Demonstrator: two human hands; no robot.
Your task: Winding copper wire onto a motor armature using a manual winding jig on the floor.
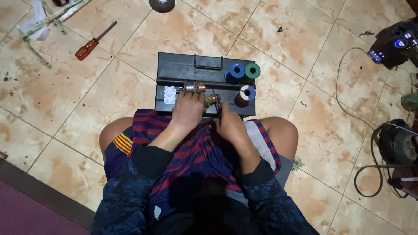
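Seated on the tiled floor, the person's left hand (188,109) grips a copper-wound metal motor armature (194,88) on the black metal toolbox (183,69), the right hand (230,126) pinching its shaft end at four o'clock, coloured wire spools (244,71) beyond at one o'clock

Round grey object (162,4) cut by top edge; fingertips hidden behind hands (209,115)

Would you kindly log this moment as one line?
left hand: holding motor armature | right hand: at its shaft end | support: black toolbox
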